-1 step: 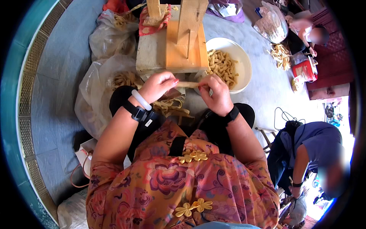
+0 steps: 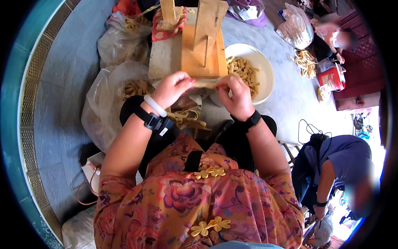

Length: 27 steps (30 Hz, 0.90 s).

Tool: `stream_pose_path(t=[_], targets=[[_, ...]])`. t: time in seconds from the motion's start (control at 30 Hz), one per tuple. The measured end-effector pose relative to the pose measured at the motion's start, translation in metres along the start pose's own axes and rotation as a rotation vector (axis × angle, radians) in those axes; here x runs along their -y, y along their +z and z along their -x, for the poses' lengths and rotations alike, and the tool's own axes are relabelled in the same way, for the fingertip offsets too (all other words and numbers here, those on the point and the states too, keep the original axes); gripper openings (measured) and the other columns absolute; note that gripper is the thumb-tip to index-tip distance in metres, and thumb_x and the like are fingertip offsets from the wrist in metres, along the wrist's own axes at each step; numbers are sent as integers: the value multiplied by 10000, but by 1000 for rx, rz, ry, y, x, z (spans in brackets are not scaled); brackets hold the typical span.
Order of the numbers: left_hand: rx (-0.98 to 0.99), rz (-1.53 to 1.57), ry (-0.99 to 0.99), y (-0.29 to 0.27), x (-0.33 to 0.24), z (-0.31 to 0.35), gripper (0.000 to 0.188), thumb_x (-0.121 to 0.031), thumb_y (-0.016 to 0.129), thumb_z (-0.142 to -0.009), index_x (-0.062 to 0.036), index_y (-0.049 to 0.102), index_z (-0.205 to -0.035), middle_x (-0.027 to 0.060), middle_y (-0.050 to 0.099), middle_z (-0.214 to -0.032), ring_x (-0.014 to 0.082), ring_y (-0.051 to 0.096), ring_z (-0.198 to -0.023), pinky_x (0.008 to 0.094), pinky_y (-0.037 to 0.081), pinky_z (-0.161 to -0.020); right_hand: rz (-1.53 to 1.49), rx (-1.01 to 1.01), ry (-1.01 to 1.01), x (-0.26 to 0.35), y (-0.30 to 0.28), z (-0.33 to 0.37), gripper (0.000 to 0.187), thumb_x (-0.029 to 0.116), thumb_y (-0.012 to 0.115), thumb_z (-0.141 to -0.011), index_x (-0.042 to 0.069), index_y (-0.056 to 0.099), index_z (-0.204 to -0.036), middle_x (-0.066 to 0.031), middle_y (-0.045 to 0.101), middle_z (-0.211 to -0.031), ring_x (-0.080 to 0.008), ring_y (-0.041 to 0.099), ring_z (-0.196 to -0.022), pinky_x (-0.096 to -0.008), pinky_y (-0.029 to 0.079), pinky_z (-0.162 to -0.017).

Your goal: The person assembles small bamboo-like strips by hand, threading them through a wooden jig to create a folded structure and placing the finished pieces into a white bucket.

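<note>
A short tan strip (image 2: 205, 85) is stretched level between my two hands, in front of the near edge of a wooden board (image 2: 190, 62). My left hand (image 2: 172, 88) pinches its left end between thumb and fingers. The other end sits in the closed fingers of my right hand (image 2: 237, 94). Just beyond my right hand stands a white bucket (image 2: 268, 79) holding many short tan pieces (image 2: 244, 74). Below my left hand, several longer tan strips (image 2: 188, 119) lie loosely between my knees.
The board, with an upright wooden post (image 2: 206, 25), rests on a pale block (image 2: 166, 62). Plastic bags (image 2: 103, 95) of strips stand at left. At right, one person (image 2: 340, 166) bends over; another sits farther back near a red container (image 2: 331, 79) and a strip pile (image 2: 306, 64).
Both hands have moved slightly forward with the strip, closer to the board's near edge. The view has shifted a little. My grip on the strip looks the same.
</note>
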<state>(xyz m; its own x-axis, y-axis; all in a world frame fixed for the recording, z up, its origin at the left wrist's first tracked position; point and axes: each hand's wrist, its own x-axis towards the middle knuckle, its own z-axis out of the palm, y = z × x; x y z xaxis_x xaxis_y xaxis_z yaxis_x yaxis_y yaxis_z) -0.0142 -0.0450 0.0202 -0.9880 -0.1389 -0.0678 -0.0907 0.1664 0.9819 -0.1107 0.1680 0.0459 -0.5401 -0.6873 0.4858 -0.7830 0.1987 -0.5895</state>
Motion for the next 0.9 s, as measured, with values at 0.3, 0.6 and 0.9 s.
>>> stream_pose_path(t=[0.3,0.6,0.9], targets=[[-502,-437,108,-4,2,-41,176,-170,639,-870,-10,581,-825,135,589,-658,247,532,-555,331,440,-541,217,-45,74,-64,15,-32,117,84,617,-798,80,601,-914,-125,622,-882,-325,614,-810,-408,504,-693],[270,303,-22,56,27,35,106,-138,591,-927,-33,574,-922,-28,541,-749,50,483,-664,201,408,-590,-58,266,-120,9,-5,52,342,59,709,-711,38,585,-1029,-137,595,-920,-328,581,-863,-417,477,-760],[392,128,-200,36,33,60,170,-197,492,-971,-61,527,-875,-30,504,-721,38,440,-593,187,370,-514,227,69,-112,10,-17,77,159,39,618,-750,56,588,-905,-66,565,-701,-272,567,-661,-388,457,-615]])
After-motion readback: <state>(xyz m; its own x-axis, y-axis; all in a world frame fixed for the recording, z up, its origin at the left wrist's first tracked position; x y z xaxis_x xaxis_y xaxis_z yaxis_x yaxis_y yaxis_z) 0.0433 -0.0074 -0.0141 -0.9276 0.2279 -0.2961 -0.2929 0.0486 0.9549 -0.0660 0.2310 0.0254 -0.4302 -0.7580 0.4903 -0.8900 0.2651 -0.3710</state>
